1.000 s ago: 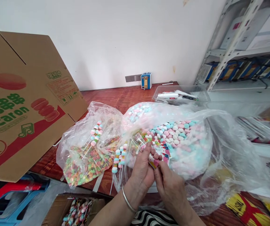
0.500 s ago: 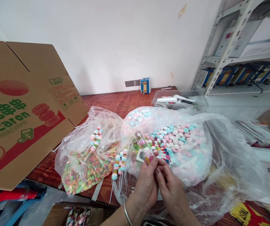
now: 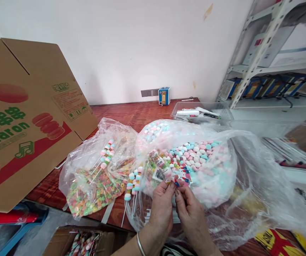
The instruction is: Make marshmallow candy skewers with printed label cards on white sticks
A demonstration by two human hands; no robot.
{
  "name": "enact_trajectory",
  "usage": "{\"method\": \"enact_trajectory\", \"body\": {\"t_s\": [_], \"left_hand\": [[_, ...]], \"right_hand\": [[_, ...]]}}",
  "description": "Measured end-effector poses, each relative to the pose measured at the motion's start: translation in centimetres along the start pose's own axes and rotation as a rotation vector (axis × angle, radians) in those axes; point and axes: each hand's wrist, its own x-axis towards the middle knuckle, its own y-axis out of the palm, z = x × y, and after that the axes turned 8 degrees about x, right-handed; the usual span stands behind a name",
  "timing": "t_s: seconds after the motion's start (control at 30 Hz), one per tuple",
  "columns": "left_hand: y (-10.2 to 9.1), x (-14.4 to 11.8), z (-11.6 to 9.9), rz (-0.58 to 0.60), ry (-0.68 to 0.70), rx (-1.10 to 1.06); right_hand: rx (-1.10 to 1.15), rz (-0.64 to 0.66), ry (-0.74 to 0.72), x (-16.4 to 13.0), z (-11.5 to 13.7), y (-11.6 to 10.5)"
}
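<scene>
My left hand (image 3: pixel 161 206), with a silver bangle on the wrist, is closed with thumb and fingers pinching a small printed plastic wrapper (image 3: pixel 158 162). My right hand (image 3: pixel 191 209) is closed beside it, fingertips pressed together at the wrapper's near end. Behind the hands, pink, white and blue marshmallows (image 3: pixel 195 156) fill a big clear bag. Left of my hands lie marshmallow skewers (image 3: pixel 133 183) on white sticks. More skewers (image 3: pixel 107 153) rest on a clear bag of colourful ring candies (image 3: pixel 96 195). My fingers partly hide the wrapper's near end.
A large printed cardboard carton (image 3: pixel 35 117) stands at the left. Below the table edge, an open box (image 3: pixel 105 245) holds several skewers. At the back are a clear plastic tray (image 3: pixel 175 108) with pens and a small blue device (image 3: pixel 164 96). White metal shelving (image 3: pixel 248 81) stands right.
Both hands still hold the wrapper; its near end shows a different printed part, and my fingers have shifted slightly on it. The whole view has moved a little.
</scene>
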Motion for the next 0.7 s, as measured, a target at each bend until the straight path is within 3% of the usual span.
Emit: {"method": "enact_trajectory", "body": {"t_s": [0.1, 0.33, 0.47, 0.6, 0.7], "left_hand": [[0.2, -0.3, -0.1, 0.028, -0.006, -0.025], [-0.4, 0.3, -3.7, 0.112, -0.030, -0.051], [-0.9, 0.8, -3.6, 0.129, -0.070, -0.032], [-1.0, 0.9, -2.5, 0.056, -0.108, -0.046], [-1.0, 1.0, -2.0, -0.046, -0.050, -0.018]], "right_hand": [[0.062, 0.003, 0.058, 0.0, -0.5, 0.0], [0.168, 0.076, 0.146, -0.4, -1.3, -0.3], [0.284, 0.173, 0.207, -0.4, -0.9, -0.1], [0.372, 0.227, 0.272, 0.2, -0.5, 0.1], [0.318, 0.180, 0.242, 0.7, -0.2, 0.0]]}}
